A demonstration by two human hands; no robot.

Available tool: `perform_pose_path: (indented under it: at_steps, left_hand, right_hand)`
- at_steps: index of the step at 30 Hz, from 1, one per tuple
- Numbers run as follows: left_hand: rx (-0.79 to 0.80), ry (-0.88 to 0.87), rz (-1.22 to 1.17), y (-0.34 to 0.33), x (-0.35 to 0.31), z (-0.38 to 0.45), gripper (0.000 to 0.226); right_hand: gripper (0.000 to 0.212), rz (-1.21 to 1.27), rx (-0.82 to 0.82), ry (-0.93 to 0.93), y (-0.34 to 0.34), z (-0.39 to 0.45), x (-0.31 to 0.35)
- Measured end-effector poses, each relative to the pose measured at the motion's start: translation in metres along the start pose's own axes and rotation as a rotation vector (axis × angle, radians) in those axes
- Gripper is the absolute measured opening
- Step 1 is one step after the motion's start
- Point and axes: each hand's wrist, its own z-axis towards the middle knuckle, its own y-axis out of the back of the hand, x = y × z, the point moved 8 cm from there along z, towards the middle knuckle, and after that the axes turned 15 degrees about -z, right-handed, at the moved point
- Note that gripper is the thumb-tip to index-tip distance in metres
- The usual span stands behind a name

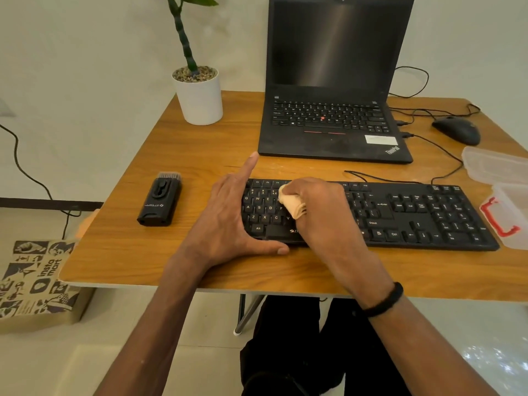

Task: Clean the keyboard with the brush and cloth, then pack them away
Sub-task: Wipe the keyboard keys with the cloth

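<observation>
A black keyboard (414, 212) lies across the wooden table (200, 155). My right hand (323, 212) grips a folded beige cloth (291, 202) and presses it on the keys left of the middle. My left hand (231, 218) rests at the keyboard's left end with fingers straight, the thumb along the front edge. The black cleaning brush (160, 200) lies on the table to the left, bristles pointing away from me, apart from both hands.
A black laptop (334, 90) stands open behind the keyboard, a white plant pot (200, 101) at the back left. A black mouse (457, 130) and cables lie at the back right. A clear plastic box (511, 224) with a red clip and its lid (491, 164) sit at the right edge.
</observation>
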Motion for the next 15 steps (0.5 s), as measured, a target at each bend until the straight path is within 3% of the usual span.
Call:
perform_pose_path:
  at_steps: [4,10,15]
  left_hand:
    - [0.008,0.012,-0.036,0.000,-0.001,0.000,0.154]
    - [0.016,0.011,-0.022,-0.001,0.001,0.000,0.156]
    - [0.024,0.010,-0.024,-0.001,0.001,0.000,0.156]
  right_hand:
    - [0.066,0.016,0.099,0.045,-0.004,-0.023,0.000]
    - [0.049,0.086,0.235,0.176,0.002,-0.047,0.009]
    - [0.057,0.053,0.101,0.104,-0.006,-0.029,0.007]
